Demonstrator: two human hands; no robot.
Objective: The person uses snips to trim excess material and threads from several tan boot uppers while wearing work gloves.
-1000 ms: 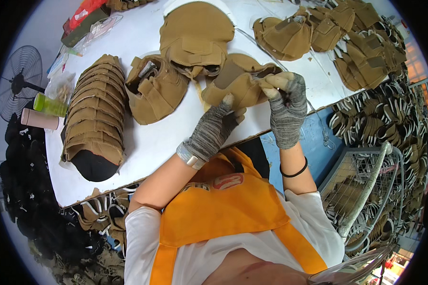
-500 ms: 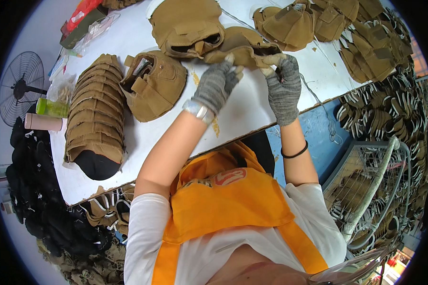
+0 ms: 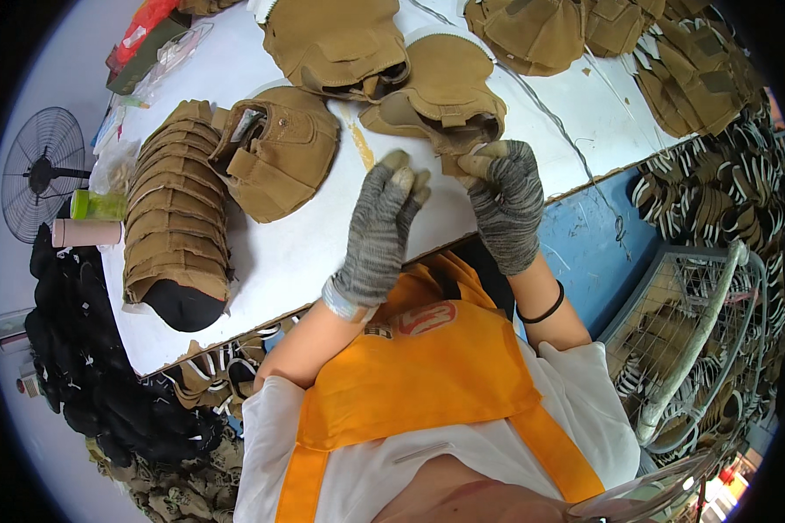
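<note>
A brown suede shoe upper [image 3: 449,83] with a pale edge lies on the white table [image 3: 296,270], its opening toward me. My right hand [image 3: 508,205], in a grey fingerless glove, pinches the small tab at the upper's near end. To the left of it, my left hand [image 3: 379,231], gloved the same way, hovers over the table apart from the upper. Its fingertips are pressed together, and whatever is between them is too small to make out. Another brown upper [image 3: 331,44] lies touching the first one, and a third upper [image 3: 279,157] sits farther left.
A long row of nested brown uppers [image 3: 174,209] lies at the left. More uppers [image 3: 528,35] are piled at the far right. A grey cord [image 3: 554,118] runs over the right table edge. A wire cart [image 3: 672,322] stands right, a fan [image 3: 44,166] left.
Both hands have drawn back toward me and lower. The upper has turned and now lies flatter, its pale edge showing at the far side. My left hand has come away from it.
</note>
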